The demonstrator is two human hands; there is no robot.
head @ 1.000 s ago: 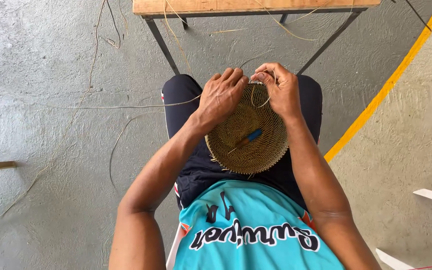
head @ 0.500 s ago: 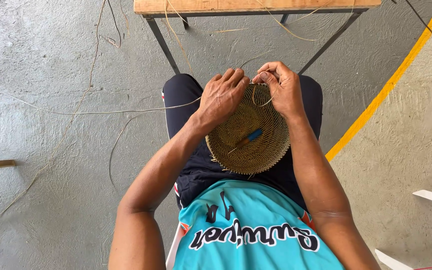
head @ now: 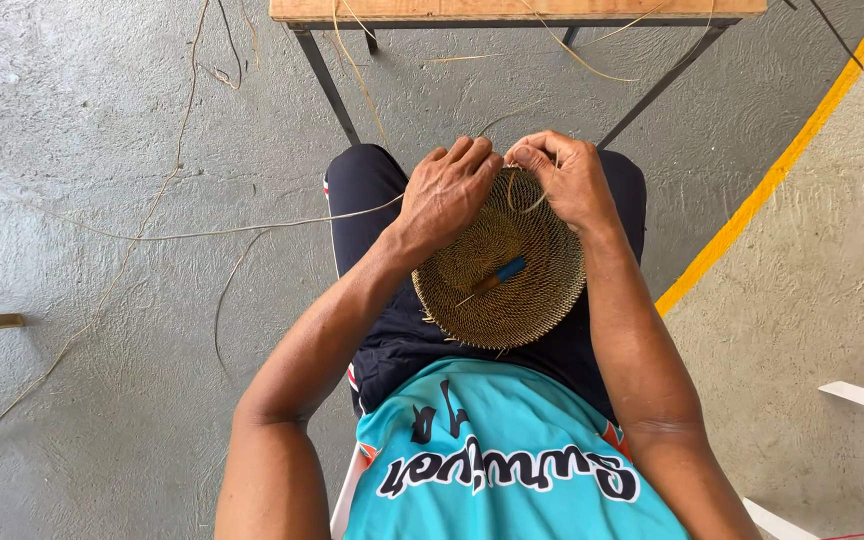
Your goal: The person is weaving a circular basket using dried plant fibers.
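Head view, looking straight down at a seated person's lap. A round, shallow basket of tightly coiled golden-brown fibre [head: 500, 268] rests on the dark-trousered thighs, just below the middle of the picture. The left hand [head: 449, 190] lies over the basket's rim at about 10 o'clock, fingers curled down and closed on the edge to steady it. The right hand [head: 564, 178] sits at about 1 o'clock on the rim, thumb and forefinger pinched narrow on a thin pale straw strand [head: 530, 196] that loops against the coil. The two hands nearly touch at 12 o'clock. A small tool with a blue handle and a thin metal point [head: 497, 278] lies loose inside the basket, near its centre, touched by neither hand.

Judged from this pose, the stitch is best made with the left hand pressing the coil flat where the strand enters, while the right draws the loop snug without kinking it. Slack here would likely leave a gap in the rim.

Beyond the knees, at 12 o'clock, stands a wooden table with dark metal legs [head: 512, 10]; long loose straw fibres [head: 202, 235] trail over the grey concrete floor [head: 82, 130] at 9 o'clock.
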